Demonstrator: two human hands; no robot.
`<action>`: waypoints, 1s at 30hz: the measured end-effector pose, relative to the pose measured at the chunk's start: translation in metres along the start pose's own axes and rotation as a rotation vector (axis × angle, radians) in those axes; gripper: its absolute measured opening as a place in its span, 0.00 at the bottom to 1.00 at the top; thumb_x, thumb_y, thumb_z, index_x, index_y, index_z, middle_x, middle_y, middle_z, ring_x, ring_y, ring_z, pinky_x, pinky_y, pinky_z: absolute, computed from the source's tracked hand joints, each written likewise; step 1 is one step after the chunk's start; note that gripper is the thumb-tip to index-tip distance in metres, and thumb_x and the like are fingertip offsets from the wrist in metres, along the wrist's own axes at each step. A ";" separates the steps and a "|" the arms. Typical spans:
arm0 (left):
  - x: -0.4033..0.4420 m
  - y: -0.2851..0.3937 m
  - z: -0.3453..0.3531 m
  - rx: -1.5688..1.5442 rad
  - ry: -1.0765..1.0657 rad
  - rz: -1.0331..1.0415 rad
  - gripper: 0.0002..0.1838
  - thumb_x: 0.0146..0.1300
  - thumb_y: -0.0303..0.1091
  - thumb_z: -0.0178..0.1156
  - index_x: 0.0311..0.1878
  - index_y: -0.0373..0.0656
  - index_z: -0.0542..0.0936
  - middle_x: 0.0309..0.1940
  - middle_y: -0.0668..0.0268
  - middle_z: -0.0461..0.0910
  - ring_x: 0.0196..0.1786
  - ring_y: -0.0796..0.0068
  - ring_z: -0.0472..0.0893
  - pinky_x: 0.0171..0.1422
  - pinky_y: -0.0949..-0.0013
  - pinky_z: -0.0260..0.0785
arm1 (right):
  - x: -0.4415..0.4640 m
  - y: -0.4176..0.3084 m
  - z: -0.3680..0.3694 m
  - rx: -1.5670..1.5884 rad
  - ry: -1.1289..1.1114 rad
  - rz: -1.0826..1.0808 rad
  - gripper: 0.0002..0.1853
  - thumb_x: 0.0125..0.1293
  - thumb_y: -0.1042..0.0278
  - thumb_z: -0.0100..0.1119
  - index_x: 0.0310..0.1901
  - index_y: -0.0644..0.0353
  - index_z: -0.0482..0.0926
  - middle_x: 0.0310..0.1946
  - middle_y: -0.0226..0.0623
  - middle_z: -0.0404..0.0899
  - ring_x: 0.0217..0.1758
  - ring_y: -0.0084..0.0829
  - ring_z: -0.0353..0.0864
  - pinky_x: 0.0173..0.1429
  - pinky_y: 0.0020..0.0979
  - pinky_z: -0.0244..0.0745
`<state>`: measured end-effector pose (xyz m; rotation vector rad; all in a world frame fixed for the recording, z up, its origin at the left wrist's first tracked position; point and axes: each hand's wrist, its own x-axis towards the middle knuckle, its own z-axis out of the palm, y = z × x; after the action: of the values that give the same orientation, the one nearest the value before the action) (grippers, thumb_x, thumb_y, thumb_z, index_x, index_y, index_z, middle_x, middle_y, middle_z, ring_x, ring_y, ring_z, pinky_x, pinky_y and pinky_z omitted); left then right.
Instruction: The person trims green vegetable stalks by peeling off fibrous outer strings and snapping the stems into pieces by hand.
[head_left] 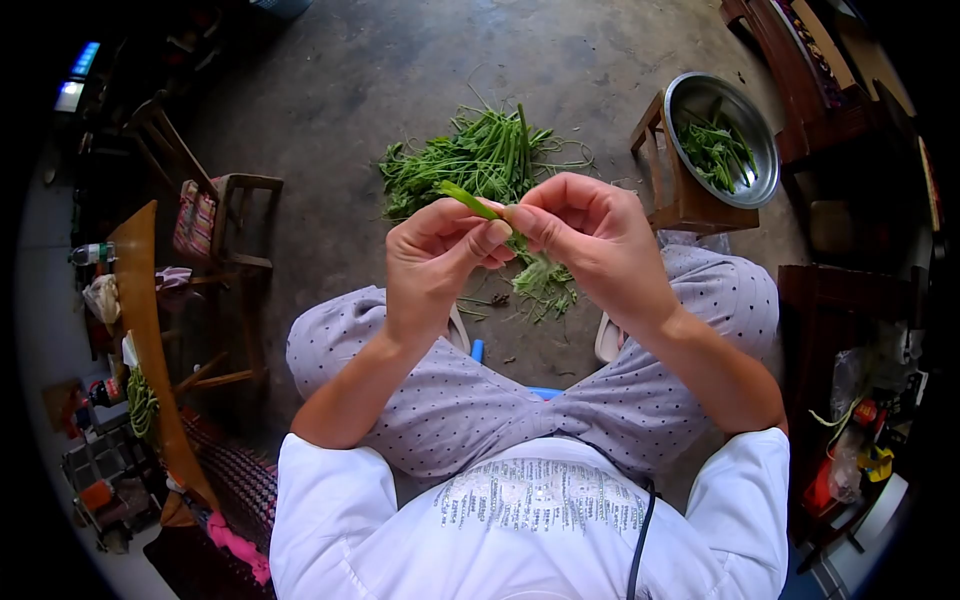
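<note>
My left hand (440, 258) pinches a short green stem (466, 198) between thumb and fingers, its wider end pointing up and left. The thumb and forefinger of my right hand (605, 248) close on the stem's other end, so the two hands nearly touch. What exactly lies between the right fingertips is too small to make out. On the floor beyond my hands lies a loose pile of leafy green stems (455, 160). Thin, pale green trimmings (545, 285) are scattered below my right hand, between my feet.
A metal basin (745, 108) holding cut green stems (715, 150) stands on a wooden stool (690, 208) at the right. To the left are a wooden chair (240, 182) and a wooden tabletop edge (150, 320). Dark wooden furniture (815, 130) lines the right side.
</note>
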<state>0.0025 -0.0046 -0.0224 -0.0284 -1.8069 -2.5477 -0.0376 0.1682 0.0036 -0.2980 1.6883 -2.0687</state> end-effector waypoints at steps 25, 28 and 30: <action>0.005 0.018 -0.008 -0.122 0.049 -0.107 0.09 0.64 0.31 0.63 0.44 0.40 0.77 0.36 0.60 0.83 0.39 0.71 0.85 0.46 0.69 0.79 | -0.007 -0.018 -0.014 -0.601 0.000 -0.260 0.07 0.56 0.73 0.68 0.35 0.64 0.81 0.27 0.31 0.73 0.28 0.21 0.70 0.34 0.23 0.69; 0.004 0.014 -0.008 -0.121 0.045 -0.111 0.09 0.64 0.30 0.63 0.44 0.39 0.76 0.36 0.60 0.83 0.39 0.70 0.85 0.46 0.69 0.79 | -0.007 -0.016 -0.009 -0.648 0.011 -0.304 0.07 0.56 0.76 0.67 0.37 0.65 0.82 0.30 0.28 0.73 0.30 0.17 0.70 0.35 0.19 0.66; 0.002 0.012 -0.006 -0.012 -0.005 -0.036 0.10 0.66 0.30 0.60 0.47 0.39 0.74 0.39 0.58 0.83 0.40 0.72 0.84 0.46 0.71 0.80 | -0.007 -0.012 -0.007 -0.632 0.060 -0.342 0.06 0.56 0.76 0.67 0.36 0.65 0.82 0.28 0.31 0.75 0.29 0.19 0.71 0.34 0.20 0.67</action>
<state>0.0007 -0.0143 -0.0126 -0.0024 -1.8109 -2.5844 -0.0365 0.1792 0.0141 -0.7728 2.4396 -1.7022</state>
